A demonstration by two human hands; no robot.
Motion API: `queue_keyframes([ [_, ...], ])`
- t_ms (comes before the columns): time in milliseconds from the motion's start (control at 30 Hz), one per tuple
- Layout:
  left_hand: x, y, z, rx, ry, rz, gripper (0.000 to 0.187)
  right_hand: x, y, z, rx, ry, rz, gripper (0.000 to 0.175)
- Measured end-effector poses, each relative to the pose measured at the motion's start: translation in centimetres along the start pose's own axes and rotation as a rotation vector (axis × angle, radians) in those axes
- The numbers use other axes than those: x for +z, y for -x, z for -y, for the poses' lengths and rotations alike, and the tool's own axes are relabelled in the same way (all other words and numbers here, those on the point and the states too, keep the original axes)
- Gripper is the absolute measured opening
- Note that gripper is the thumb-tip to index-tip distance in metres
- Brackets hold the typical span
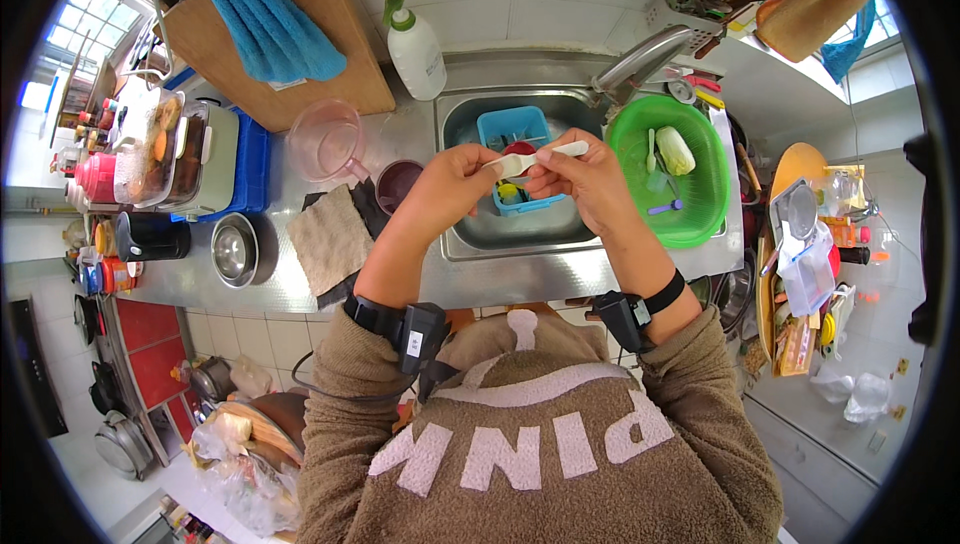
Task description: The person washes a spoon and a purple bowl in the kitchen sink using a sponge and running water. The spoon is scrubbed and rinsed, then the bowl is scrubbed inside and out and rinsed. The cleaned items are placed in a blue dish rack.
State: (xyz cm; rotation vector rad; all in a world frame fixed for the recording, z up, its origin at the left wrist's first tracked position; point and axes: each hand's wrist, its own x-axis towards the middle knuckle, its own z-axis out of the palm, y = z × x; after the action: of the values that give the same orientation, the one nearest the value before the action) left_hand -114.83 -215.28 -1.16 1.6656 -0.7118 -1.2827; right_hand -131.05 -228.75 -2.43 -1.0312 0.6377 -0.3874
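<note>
A small white plastic spoon (517,164) is held level above the steel sink (540,233). My left hand (454,182) pinches its left end, and my right hand (581,178) grips it near the handle, which points up to the right. Below my hands, a light-blue plastic basin (513,118) rests in the sink with small items in it, among them a yellow one; my hands partly hide them. Right of the sink, a green plastic basket (718,169) holds a purple measuring spoon (666,208), a light-green spoon (651,148) and a cabbage-like vegetable (675,151).
The faucet (645,56) reaches over the sink's back right corner. A pump bottle (417,53) stands behind. Left of the sink are a clear pink jug (322,135), a dark red cup (397,182), folded cloths (330,236) and steel bowls (234,250).
</note>
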Motion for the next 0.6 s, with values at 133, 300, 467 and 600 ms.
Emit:
queue_keyframes([
  [133, 1.0, 0.0, -1.5, 0.048, -0.248, 0.006, 0.025, -0.5, 0.8, 1.6, 0.038, 0.057, 0.056, 0.011],
  [300, 2.0, 0.9, -2.2, 0.200, -0.475, -0.033, 0.022, -0.7, 1.3, 2.2, 0.073, 0.062, 0.039, 0.012],
  [467, 2.1, 1.5, -2.4, 0.371, -0.545, -0.019, 0.023, -0.3, 1.6, 1.7, 0.057, 0.028, -0.016, 0.013],
  [600, 1.2, 1.6, -3.0, 0.401, -0.650, 0.009, 0.024, 0.0, 2.0, 1.8, 0.060, 0.015, -0.005, 0.012],
])
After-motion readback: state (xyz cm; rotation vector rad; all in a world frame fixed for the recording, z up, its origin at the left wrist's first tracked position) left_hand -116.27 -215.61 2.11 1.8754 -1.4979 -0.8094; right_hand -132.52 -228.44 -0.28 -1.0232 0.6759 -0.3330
